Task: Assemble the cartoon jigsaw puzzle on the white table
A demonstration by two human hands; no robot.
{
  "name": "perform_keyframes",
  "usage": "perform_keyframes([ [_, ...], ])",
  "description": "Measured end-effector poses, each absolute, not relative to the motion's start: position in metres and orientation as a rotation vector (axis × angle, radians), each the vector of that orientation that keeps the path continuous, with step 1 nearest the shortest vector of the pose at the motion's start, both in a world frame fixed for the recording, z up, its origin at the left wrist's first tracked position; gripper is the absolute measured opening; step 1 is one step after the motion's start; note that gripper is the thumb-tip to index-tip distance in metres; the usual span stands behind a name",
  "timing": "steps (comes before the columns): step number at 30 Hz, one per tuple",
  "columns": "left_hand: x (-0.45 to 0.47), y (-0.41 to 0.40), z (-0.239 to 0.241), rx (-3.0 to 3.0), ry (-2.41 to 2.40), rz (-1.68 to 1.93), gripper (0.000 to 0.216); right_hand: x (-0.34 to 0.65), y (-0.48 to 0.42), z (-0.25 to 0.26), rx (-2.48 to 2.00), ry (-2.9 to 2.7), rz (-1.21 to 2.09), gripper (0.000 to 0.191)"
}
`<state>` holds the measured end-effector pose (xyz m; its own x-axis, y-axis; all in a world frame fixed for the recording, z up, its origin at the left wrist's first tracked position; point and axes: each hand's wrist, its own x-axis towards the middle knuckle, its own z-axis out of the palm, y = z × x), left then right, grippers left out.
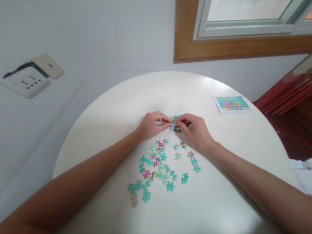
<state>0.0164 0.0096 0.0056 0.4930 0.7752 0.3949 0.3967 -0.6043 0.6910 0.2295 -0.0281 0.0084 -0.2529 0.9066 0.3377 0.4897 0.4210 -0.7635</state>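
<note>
On the round white table [218,214], my left hand [152,124] and my right hand [195,131] meet over a small joined cluster of puzzle pieces [175,127]. Both hands have their fingers curled in a pinch on that cluster, thumbs and forefingers almost touching each other. Closer to me lies a loose heap of several teal, pink and yellow puzzle pieces [158,165], with a few stray pieces [185,178] to its right. Both forearms stretch across the tabletop on either side of the heap.
A colourful picture card [231,103] lies at the table's far right. A white wall with a socket plate [27,81] is on the left. A wood-framed window [246,45] is behind the table. Red fabric [296,91] and white cloth [308,174] are at the right.
</note>
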Motion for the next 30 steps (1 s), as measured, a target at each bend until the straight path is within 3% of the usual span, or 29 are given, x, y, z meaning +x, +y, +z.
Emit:
perform_keyframes([
  [5,0.0174,0.0128,0.0048,2.135,1.142,0.902,0.011,0.2380,-0.0232,0.0109,-1.317,-2.069,0.469,0.018],
  [24,0.0191,0.0165,-0.0021,2.361,1.055,0.872,0.007,0.2311,-0.0318,0.0124,-1.378,-2.234,0.415,0.026],
  [30,0.0182,0.0158,-0.0041,2.356,1.026,0.970,0.021,0.2304,-0.0331,0.0143,-1.387,-2.236,0.426,0.027],
])
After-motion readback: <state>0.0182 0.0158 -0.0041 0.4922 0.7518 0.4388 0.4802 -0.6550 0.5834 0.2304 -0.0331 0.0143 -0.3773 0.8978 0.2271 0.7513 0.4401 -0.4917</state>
